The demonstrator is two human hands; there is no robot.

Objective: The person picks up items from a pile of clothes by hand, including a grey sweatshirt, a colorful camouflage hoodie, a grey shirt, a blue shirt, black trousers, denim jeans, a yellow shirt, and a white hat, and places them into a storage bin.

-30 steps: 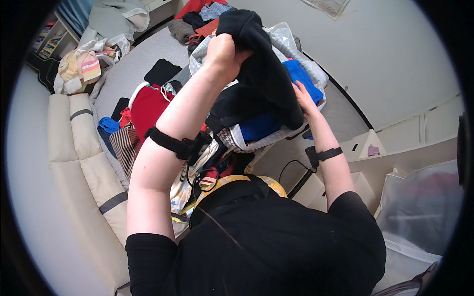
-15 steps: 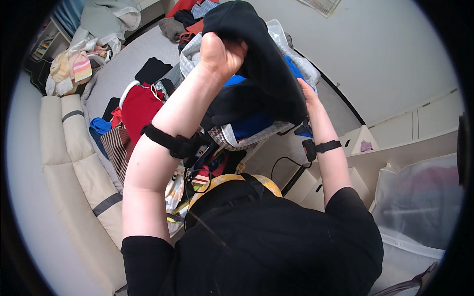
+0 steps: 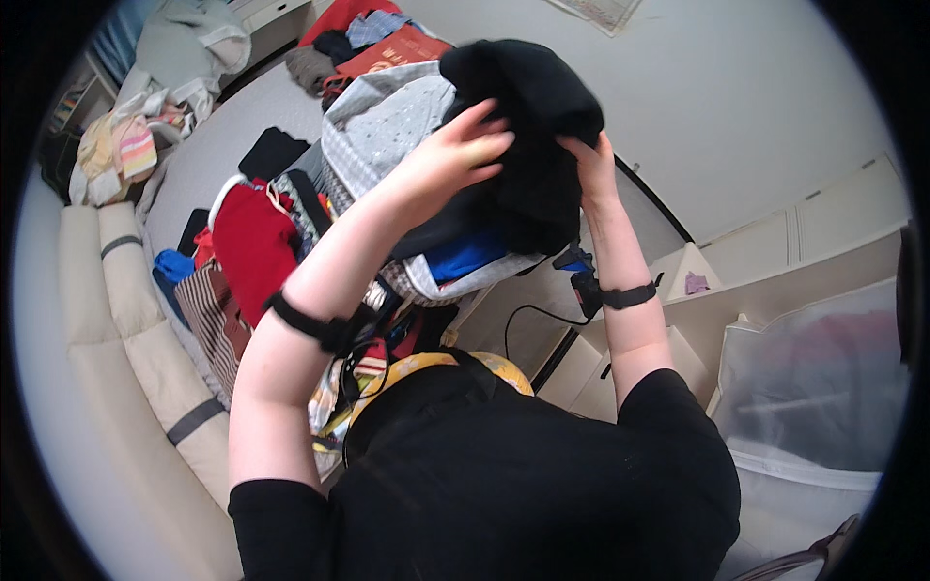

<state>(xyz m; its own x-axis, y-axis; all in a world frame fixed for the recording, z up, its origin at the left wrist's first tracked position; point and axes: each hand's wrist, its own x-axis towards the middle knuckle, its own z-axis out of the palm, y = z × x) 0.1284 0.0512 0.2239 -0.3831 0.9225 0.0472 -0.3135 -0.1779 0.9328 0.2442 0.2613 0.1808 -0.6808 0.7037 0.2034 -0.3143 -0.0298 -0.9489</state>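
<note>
A bunched black garment [image 3: 528, 107] hangs above an open fabric bin, its exact kind hidden by the folds. My right hand [image 3: 594, 172] grips its right edge between thumb and fingers. Just left of the cloth, my left hand [image 3: 453, 160] has its fingers spread; whether the fingertips touch the cloth I cannot tell. Below, the grey-white bin [image 3: 339, 145] holds a pale speckled cloth [image 3: 395, 126] and a blue cloth [image 3: 465, 256]. The lower part of the black garment covers much of the bin's inside.
A red garment [image 3: 247, 237] and a striped brown one [image 3: 208, 300] lie left of the bin on the bed [image 3: 208, 160]. Cream padding [image 3: 126, 290] runs along the left. A translucent storage bag [image 3: 814, 387] stands right. A black cable [image 3: 518, 315] hangs beneath my right forearm.
My left hand has let go of the black garment and spread its fingers. The garment has become more bunched, its top sinking toward my right hand, which still holds it.
</note>
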